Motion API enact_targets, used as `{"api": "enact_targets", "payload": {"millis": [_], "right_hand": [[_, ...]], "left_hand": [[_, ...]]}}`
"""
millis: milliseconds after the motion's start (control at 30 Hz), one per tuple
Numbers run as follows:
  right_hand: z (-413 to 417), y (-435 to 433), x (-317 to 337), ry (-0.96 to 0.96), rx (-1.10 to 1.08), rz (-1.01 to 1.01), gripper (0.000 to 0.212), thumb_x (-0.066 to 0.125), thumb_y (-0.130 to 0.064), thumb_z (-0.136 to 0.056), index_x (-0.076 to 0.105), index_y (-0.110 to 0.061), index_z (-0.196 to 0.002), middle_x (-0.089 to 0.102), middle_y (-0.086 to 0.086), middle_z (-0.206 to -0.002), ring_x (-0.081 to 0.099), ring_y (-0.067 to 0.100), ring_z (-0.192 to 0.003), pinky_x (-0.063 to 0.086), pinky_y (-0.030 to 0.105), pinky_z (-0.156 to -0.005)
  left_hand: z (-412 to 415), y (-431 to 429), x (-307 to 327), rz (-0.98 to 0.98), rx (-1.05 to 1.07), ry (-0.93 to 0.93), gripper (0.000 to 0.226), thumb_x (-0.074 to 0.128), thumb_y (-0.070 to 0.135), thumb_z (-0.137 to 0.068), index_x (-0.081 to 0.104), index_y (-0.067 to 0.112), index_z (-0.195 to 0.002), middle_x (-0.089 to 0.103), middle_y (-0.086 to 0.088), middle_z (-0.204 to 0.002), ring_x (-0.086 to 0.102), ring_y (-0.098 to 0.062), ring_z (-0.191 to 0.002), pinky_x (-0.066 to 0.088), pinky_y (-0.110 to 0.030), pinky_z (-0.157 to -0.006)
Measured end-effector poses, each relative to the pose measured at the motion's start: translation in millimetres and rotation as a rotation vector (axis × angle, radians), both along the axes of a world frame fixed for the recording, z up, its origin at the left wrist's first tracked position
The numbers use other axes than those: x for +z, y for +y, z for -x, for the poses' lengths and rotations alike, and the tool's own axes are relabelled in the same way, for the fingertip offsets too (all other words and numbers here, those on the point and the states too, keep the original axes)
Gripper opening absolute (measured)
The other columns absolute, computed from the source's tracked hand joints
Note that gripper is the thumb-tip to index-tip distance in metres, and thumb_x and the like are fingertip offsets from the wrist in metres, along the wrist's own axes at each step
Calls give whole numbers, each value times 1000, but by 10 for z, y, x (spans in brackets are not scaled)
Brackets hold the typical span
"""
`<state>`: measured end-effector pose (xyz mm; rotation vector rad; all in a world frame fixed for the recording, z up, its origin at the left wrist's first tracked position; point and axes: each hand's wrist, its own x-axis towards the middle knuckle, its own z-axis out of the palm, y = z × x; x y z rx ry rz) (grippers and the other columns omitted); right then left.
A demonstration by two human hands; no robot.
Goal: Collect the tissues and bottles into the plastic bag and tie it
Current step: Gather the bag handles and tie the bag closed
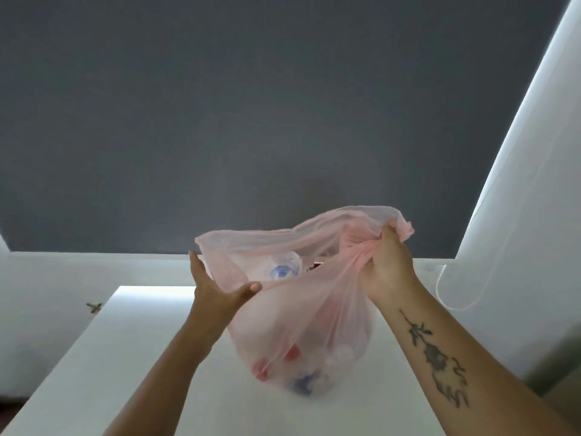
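Observation:
A thin pink plastic bag (pixel 301 325) stands on the white table (pixel 157 357) in front of me. Through its film I see bottles with red caps (pixel 291 354) and blue labels (pixel 283 272), plus white tissue lumps (pixel 342 354). My right hand (pixel 385 265) is clenched on a bunched part of the bag's rim at the upper right, pulling it up. My left hand (pixel 217 287) is at the bag's left rim, fingers spread, thumb pressing against the film. The bag's mouth gapes open between the two hands.
A dark grey wall (pixel 251 121) rises behind the table. A white window frame with a hanging cord (pixel 452 297) runs along the right. White ledge at the left carries a small metal fitting (pixel 94 306).

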<state>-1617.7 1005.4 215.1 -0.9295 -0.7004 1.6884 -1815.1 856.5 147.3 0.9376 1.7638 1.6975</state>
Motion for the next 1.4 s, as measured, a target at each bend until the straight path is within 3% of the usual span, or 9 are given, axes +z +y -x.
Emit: {"api": "enact_targets", "payload": {"millis": [100, 200, 267, 467, 700, 867, 1000, 1167, 1400], "right_hand": [[42, 21, -50, 18, 90, -62, 37, 39, -50, -100, 57, -19, -110, 66, 7, -111, 68, 22, -96, 54, 46, -92], [34, 76, -127, -97, 76, -226, 37, 51, -53, -93, 59, -22, -110, 62, -1, -90, 64, 17, -86, 53, 42, -86], [-28, 153, -168, -231, 9, -348, 33, 54, -49, -93, 58, -22, -110, 55, -6, -82, 57, 13, -78, 49, 36, -76], [-122, 249, -223, -317, -94, -458, 34, 45, -44, -100, 52, -20, -122, 61, -2, -96, 64, 18, -90, 55, 34, -77], [126, 130, -236, -250, 35, -475, 23, 57, -39, -95, 44, -23, -106, 50, -25, -82, 50, -4, -74, 47, 30, -75], [296, 36, -330, -258, 35, -299, 34, 64, -47, -90, 65, -15, -103, 59, 7, -85, 60, 24, -77, 51, 39, -69], [449, -60, -373, -84, -18, -220, 30, 52, -43, -98, 66, -16, -99, 74, 5, -102, 72, 25, -84, 59, 43, -75], [505, -117, -349, 159, 4, -126, 33, 47, -33, -102, 59, -5, -115, 73, 12, -106, 74, 27, -80, 59, 38, -58], [428, -26, -300, 261, -96, 18, 44, 52, -31, -100, 38, -16, -62, 38, 2, -60, 46, 17, -54, 52, 29, -59]], "left_hand": [[-226, 21, -236, 91, 69, 64, 139, 97, 34, -52, 2, 32, -154, 40, 16, -136, 44, -10, -121, 42, -35, -101], [-154, 188, -257, 144, 379, 205, 41, 74, 23, -77, 56, 23, -115, 66, 6, -91, 62, -21, -80, 49, -36, -59], [-34, 193, -245, 118, 419, 239, 18, 62, 32, -81, 58, 22, -96, 69, 1, -83, 67, -22, -71, 47, -31, -53], [81, 97, 68, -16, 405, 299, 42, 47, 42, -101, 60, 5, -86, 59, -6, -71, 56, -25, -65, 45, -34, -59], [121, 397, 257, -215, -27, -479, 50, 41, 48, -102, 58, 9, -127, 71, -7, -113, 68, -16, -94, 55, -30, -76], [235, 449, 164, -192, -256, -97, 27, 49, 43, -100, 67, 25, -92, 62, 5, -73, 58, -13, -68, 48, -24, -59], [359, 576, 145, -205, -272, -361, 43, 42, 50, -101, 68, 17, -110, 74, -7, -103, 71, -22, -92, 56, -39, -82], [335, 794, 208, -274, -315, -666, 37, 38, 36, -105, 62, 8, -104, 73, -9, -100, 72, -22, -94, 59, -36, -78], [86, 921, 331, -184, -358, -803, 42, 49, 56, -95, 64, 18, -103, 66, 0, -80, 71, -13, -62, 58, -32, -60]]}}
